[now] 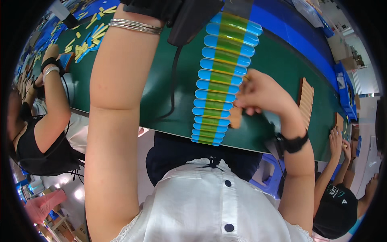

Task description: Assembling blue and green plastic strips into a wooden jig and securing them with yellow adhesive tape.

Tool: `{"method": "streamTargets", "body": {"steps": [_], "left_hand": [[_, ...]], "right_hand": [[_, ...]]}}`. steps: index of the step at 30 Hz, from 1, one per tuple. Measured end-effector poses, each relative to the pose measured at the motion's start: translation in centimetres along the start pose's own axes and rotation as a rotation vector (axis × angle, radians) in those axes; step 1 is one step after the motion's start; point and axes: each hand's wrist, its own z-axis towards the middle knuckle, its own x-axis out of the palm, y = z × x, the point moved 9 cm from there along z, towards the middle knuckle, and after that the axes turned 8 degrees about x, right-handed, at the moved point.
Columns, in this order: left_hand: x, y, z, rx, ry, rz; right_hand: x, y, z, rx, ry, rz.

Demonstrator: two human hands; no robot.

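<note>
A long row of blue round-ended strips [204, 84], with a see-through yellow-green band down its middle, runs from the far edge of the table to the near edge. At its right side is my right hand [262, 94], fingers curled together and slightly blurred; what they hold, if anything, is hidden. Just below the fingers, an orange-brown block [235, 117] shows beside the row. My left arm reaches far forward past the row's left side, with metal bangles and a black device on the wrist. The left hand itself is out of the picture.
A ridged brown board [306, 101] lies to the right on the green table [161, 72]. Loose yellow and blue pieces [90, 40] are scattered at the far left. A black cable [175, 80] trails across the table. Other people work on both sides.
</note>
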Motion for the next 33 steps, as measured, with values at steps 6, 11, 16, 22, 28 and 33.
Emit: {"method": "streamTargets", "body": {"steps": [6, 11, 16, 22, 28, 33], "left_hand": [[-0.3, 2.1, -0.3, -0.058, -0.384, 0.164], [1.4, 5.3, -0.7, -0.161, -0.370, 0.069], [1.8, 8.9, -2.3, -0.208, -0.647, 0.104], [8.5, 17.3, -6.0, -0.251, -0.404, -0.145], [17.1, 24.6, -13.4, -0.556, -0.131, -0.272], [9.2, 24.2, -5.8, -0.637, -0.565, -0.293]], "right_hand": [[0.1, 11.3, 5.2, -0.610, -0.265, -0.119], [-4.2, 7.0, 4.3, -0.372, 0.264, 0.966], [-1.7, 5.7, -6.2, -0.693, -0.147, 0.617], [1.8, -0.9, -15.8, -0.572, -0.249, 0.503], [9.0, -9.0, -23.4, -0.499, -0.048, 0.383], [7.4, -6.4, -25.0, -0.747, -0.140, 0.226]]}}
